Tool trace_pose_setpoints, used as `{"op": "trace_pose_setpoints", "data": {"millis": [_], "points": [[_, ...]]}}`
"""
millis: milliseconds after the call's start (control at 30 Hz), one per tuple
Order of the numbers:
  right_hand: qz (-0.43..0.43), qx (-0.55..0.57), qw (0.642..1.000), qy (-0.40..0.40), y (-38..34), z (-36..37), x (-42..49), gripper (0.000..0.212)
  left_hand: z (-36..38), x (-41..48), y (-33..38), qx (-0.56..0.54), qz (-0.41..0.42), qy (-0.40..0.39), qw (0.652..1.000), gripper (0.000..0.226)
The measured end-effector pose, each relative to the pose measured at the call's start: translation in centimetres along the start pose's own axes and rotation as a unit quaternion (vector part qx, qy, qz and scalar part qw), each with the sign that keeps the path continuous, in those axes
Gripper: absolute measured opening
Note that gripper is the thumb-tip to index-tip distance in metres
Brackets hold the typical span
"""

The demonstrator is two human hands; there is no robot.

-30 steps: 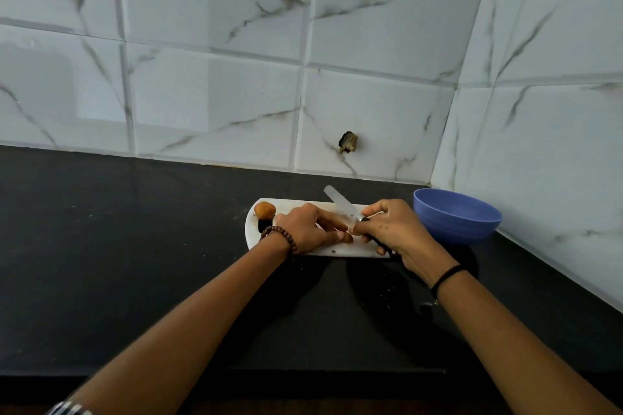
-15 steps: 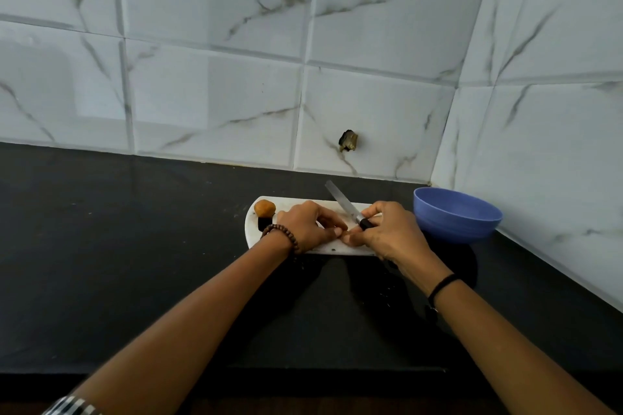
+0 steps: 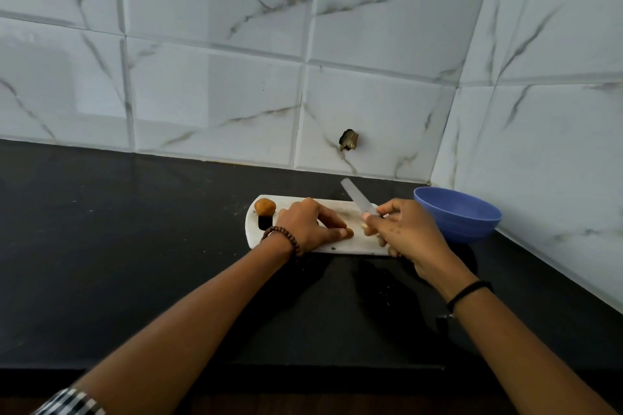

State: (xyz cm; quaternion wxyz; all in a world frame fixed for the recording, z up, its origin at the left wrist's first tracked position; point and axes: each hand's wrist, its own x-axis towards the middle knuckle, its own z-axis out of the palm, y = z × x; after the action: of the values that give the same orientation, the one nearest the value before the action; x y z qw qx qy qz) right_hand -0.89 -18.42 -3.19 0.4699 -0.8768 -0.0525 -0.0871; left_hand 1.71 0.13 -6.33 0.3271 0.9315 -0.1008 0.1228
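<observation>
Chiefly the danger sits at the left hand point(image 3: 305, 226). Its fingers are drawn together and bent down over a small brown piece point(image 3: 349, 232), pinning it to the board point(image 3: 337, 248) with the tips right at the one end that shows. The rest of the piece is hidden under them, so I cannot tell what it is. With so little exposed, a blade coming down there could nick a fingertip. A thing that small might also roll or squirt out from under the pressure and let the edge skid. Just beside it, the right hand point(image 3: 404, 229) is closed round the handle of a knife point(image 3: 358, 196), with thumb and forefinger up by the base of the blade. The blade is clear of the board and slants up and away towards the wall, so the next stroke would start in the air, and a hasty one could land off line. A round orange lump point(image 3: 265, 206) lies at the board's left end, apart from both hands. A blue bowl point(image 3: 456, 217) stands on the black counter point(image 3: 135, 246) just right of the board, where a wide sweep of the knife hand could knock it.
</observation>
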Motion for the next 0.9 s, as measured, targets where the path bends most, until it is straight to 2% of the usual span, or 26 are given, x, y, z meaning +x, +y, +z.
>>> {"op": "trace_pose_setpoints", "data": {"millis": [133,300,467,667,900], "points": [[0.010,-0.033,0.999,-0.038,0.0,-0.8,-2.0,0.017,0.1,-0.3,0.3,-0.011,-0.010,0.016,1.000,0.021],[-0.014,-0.036,0.998,-0.059,0.3,-0.3,-3.3,0.033,0.2,-0.3,0.4,-0.015,-0.023,0.026,0.999,0.020],[-0.041,-0.127,0.990,-0.045,0.3,0.0,-3.1,0.038,0.2,-0.4,0.4,-0.012,-0.020,0.029,0.999,0.018],[-0.085,-0.296,0.951,-0.023,-0.8,0.9,-2.8,0.034,0.2,-0.3,0.4,-0.009,-0.021,0.030,0.999,0.016],[-0.107,-0.352,0.930,-0.019,-1.3,1.0,-3.7,0.025,0.2,-0.4,0.6,-0.006,-0.021,0.040,0.999,0.016]]}}
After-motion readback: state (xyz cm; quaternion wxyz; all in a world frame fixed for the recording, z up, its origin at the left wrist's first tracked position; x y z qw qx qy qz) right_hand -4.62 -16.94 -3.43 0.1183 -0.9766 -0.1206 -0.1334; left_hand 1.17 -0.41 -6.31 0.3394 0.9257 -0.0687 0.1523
